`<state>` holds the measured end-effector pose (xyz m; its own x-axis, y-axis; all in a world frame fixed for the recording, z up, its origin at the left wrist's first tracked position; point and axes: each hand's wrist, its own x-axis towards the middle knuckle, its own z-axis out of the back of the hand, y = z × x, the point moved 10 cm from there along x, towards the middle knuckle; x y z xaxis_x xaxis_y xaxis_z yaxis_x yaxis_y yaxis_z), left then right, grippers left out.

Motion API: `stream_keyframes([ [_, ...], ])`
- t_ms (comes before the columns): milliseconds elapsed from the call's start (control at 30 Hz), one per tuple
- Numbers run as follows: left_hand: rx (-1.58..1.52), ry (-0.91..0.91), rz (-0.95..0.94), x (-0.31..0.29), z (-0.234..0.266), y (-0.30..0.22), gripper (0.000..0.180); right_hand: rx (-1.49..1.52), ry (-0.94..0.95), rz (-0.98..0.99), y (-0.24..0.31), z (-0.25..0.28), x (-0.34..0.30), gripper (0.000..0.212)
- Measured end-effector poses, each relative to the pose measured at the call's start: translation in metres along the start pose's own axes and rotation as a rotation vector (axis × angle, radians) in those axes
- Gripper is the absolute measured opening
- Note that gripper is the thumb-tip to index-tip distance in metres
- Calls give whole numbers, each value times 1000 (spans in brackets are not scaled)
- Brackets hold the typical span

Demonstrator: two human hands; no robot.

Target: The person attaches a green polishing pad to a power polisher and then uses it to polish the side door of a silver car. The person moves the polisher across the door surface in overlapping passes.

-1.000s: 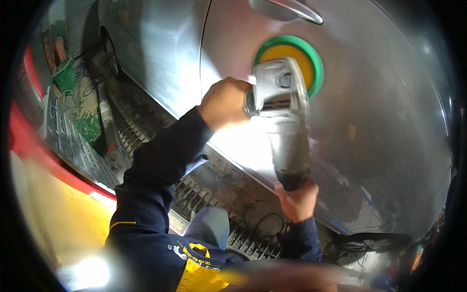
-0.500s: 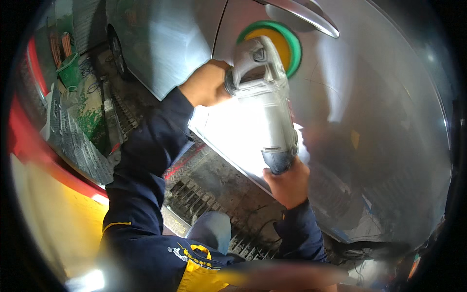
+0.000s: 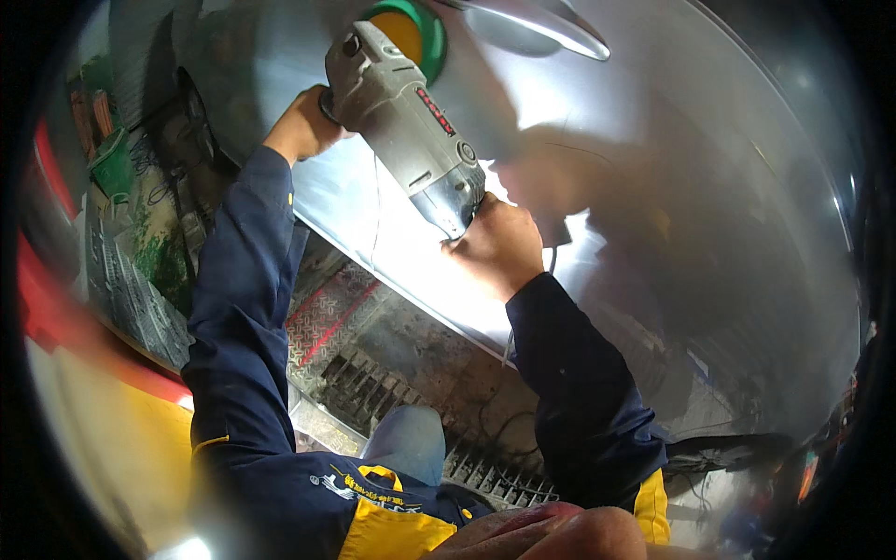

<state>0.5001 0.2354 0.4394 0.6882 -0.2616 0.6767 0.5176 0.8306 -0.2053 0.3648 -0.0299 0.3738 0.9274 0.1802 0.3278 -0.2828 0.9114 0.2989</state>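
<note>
Tool shift along a silver car body (image 3: 672, 215): the power tool (image 3: 401, 117), upper centre, now slants further leftward, its green-and-orange pad (image 3: 403, 35) farther from the door handle (image 3: 586, 39), implying work on another stretch. The left hand (image 3: 304, 131) grips near its head; the right hand (image 3: 502, 241) clasps its rear.

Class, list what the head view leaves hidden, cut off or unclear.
All in the head view:
Green-rimmed pad: partly hidden by the power tool.
Door handle: cut off by upper edge.
Right hand: fingertips hidden behind the tool.
Orange item: too small to identify.
</note>
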Motion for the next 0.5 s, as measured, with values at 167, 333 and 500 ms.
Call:
stream_keyframes([
  [167, -309, -73, 58, -14, -14, -35, 31, -77, -153, 89, -18, 19, -51, 39],
  [333, -446, 25, -251, -25, -22, -137, 25, 79, -251, -1, -54, 52, -134, 41],
  [500, -200, 35, -414, -40, -20, -238, 22, 248, -304, -228, -97, 68, -194, 46],
])
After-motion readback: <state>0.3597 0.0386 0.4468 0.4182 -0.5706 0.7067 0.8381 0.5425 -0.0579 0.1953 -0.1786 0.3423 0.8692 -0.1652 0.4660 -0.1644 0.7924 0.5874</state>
